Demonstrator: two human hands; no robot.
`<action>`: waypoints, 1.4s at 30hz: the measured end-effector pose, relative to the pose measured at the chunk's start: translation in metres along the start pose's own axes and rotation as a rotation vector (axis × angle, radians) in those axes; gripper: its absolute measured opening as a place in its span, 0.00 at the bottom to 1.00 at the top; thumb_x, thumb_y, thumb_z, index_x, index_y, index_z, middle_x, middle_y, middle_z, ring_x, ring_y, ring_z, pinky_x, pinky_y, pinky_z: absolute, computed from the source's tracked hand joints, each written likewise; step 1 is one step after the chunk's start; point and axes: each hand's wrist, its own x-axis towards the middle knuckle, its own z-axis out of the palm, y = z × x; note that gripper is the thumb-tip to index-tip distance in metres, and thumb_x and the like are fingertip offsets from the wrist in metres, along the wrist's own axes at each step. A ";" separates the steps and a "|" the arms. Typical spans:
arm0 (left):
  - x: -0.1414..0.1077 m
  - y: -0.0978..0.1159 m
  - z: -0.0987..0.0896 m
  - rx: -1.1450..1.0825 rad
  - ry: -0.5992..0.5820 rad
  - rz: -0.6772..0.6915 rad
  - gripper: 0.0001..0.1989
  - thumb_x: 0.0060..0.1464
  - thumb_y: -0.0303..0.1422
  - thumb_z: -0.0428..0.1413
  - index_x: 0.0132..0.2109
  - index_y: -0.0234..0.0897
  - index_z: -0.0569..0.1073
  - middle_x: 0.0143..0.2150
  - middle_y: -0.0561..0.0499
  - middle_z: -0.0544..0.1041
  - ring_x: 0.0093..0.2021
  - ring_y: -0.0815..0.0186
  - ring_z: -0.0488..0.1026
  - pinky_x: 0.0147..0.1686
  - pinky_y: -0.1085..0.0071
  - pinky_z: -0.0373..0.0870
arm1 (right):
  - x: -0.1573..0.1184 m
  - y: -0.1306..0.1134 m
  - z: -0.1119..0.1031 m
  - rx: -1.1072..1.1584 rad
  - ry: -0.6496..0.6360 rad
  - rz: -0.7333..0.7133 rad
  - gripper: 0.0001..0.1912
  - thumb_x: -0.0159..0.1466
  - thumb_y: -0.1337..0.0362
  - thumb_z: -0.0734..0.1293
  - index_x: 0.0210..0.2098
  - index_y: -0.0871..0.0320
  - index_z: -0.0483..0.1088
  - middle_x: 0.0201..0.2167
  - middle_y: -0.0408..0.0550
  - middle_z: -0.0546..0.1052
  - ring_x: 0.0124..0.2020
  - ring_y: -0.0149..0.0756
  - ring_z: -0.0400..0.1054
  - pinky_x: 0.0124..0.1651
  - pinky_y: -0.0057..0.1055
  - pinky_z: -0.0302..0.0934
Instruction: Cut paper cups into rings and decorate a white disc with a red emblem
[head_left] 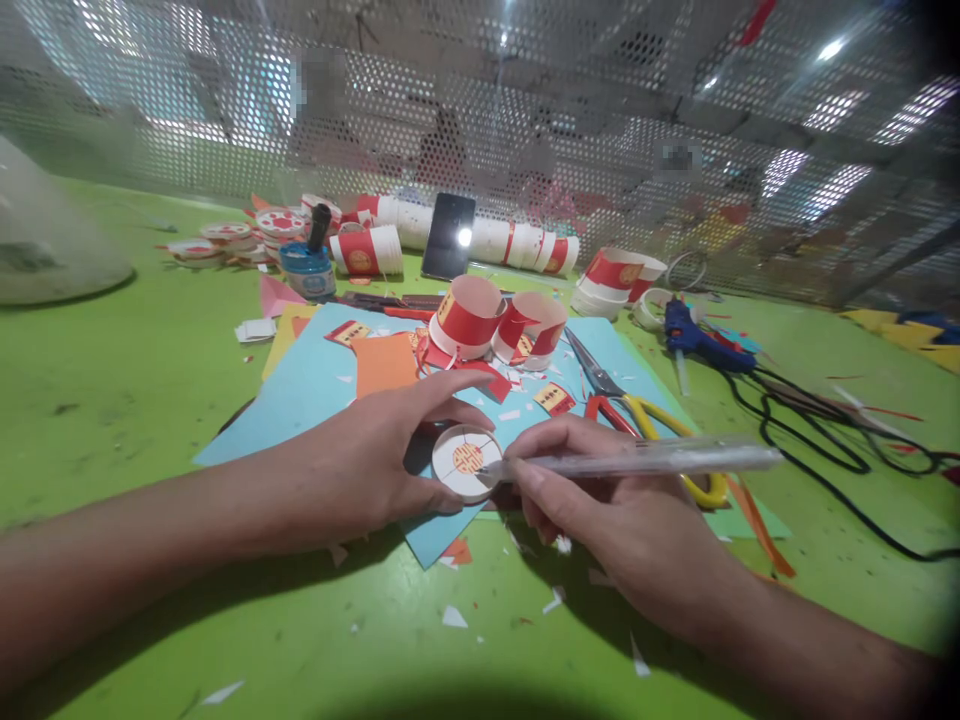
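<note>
Between the thumb and fingers of my left hand [375,450] is a round white paper disc [450,445] with a raised rim, like a cut cup bottom, bearing a yellow-orange pattern and thin drawn lines. My right hand [600,500] grips a clear pen [645,460], its tip at the disc's pattern. Just behind the disc, two cut red-and-white paper cups [469,318] stand on light blue paper [300,385]. Scissors [645,415] with yellow and red handles lie beyond my right hand, partly hidden by it. An orange paper piece [384,365] lies behind my left hand.
A blue glue gun [705,340] with a black cord lies at the right. Toward the back are an ink bottle [307,270], a leaning phone [448,236], stacked paper cups [367,252] and a perforated screen [480,110]. Paper scraps litter the green table [300,640].
</note>
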 end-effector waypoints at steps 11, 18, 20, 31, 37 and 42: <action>-0.002 0.001 -0.001 -0.015 -0.012 -0.020 0.41 0.47 0.30 0.63 0.66 0.44 0.55 0.55 0.48 0.76 0.52 0.56 0.73 0.51 0.62 0.69 | 0.001 0.000 0.000 0.032 -0.013 -0.041 0.07 0.67 0.62 0.62 0.33 0.56 0.68 0.18 0.37 0.69 0.20 0.25 0.63 0.25 0.22 0.60; -0.001 0.003 -0.001 -0.014 -0.011 -0.014 0.40 0.48 0.30 0.62 0.66 0.45 0.55 0.54 0.47 0.75 0.52 0.55 0.72 0.52 0.59 0.69 | 0.001 0.001 0.001 -0.008 -0.009 0.015 0.07 0.67 0.61 0.62 0.34 0.56 0.67 0.21 0.40 0.71 0.22 0.27 0.63 0.25 0.25 0.60; -0.001 0.002 -0.001 -0.018 -0.010 0.006 0.39 0.49 0.33 0.62 0.66 0.45 0.55 0.54 0.46 0.76 0.51 0.55 0.73 0.49 0.60 0.71 | 0.001 0.001 0.002 -0.004 0.002 0.023 0.07 0.67 0.61 0.63 0.33 0.56 0.67 0.21 0.40 0.71 0.21 0.27 0.64 0.25 0.25 0.61; -0.002 0.000 0.001 0.001 -0.002 -0.003 0.38 0.49 0.32 0.62 0.65 0.44 0.57 0.55 0.47 0.75 0.52 0.56 0.73 0.49 0.64 0.70 | 0.001 0.001 0.003 0.017 0.006 0.033 0.08 0.66 0.61 0.63 0.31 0.56 0.66 0.20 0.39 0.71 0.22 0.28 0.65 0.26 0.25 0.62; -0.002 0.001 0.000 -0.005 -0.021 0.016 0.33 0.51 0.36 0.61 0.63 0.44 0.60 0.55 0.48 0.75 0.51 0.57 0.73 0.48 0.66 0.71 | 0.002 0.001 0.003 -0.006 0.006 0.039 0.08 0.66 0.61 0.63 0.31 0.55 0.67 0.20 0.39 0.71 0.21 0.27 0.64 0.25 0.25 0.60; -0.002 0.001 0.000 0.008 -0.011 0.015 0.39 0.50 0.36 0.62 0.66 0.45 0.54 0.56 0.47 0.75 0.52 0.56 0.73 0.49 0.64 0.70 | 0.002 -0.001 0.002 -0.045 0.018 0.028 0.08 0.66 0.62 0.63 0.31 0.56 0.67 0.19 0.39 0.71 0.21 0.27 0.64 0.25 0.25 0.61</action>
